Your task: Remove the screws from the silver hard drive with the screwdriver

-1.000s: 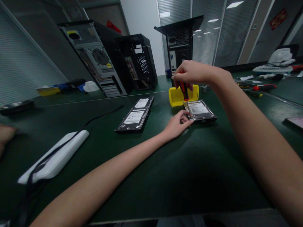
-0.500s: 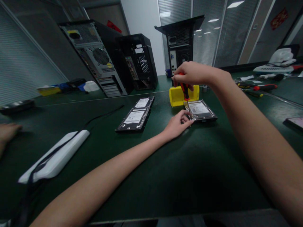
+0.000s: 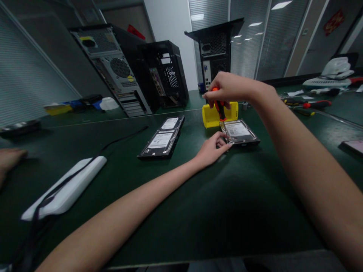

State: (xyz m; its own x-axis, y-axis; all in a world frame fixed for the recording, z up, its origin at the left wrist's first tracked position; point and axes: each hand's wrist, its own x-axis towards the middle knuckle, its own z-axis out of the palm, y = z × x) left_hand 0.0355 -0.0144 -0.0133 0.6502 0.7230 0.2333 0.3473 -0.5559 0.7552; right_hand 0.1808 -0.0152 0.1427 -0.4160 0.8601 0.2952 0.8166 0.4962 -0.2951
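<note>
A silver hard drive (image 3: 239,132) lies flat on the green table (image 3: 198,196). My right hand (image 3: 231,87) grips the red-and-black handle of a screwdriver (image 3: 220,108) held upright, its tip down on the drive's near-left part. My left hand (image 3: 212,148) rests against the drive's left corner, its fingers curled on the edge. Just behind the drive stands a yellow plastic bin (image 3: 209,116).
Two more hard drives (image 3: 164,139) lie to the left. A white power strip (image 3: 66,187) with a black cable sits near left. Open computer cases (image 3: 124,71) stand at the back. More screwdrivers (image 3: 310,105) lie far right. Another person's hand (image 3: 8,160) rests at the left edge.
My right hand has shifted slightly around the screwdriver handle, which now tilts a little differently. The other person's hand at the left edge has crept inward. The drive and my left hand have stayed put.
</note>
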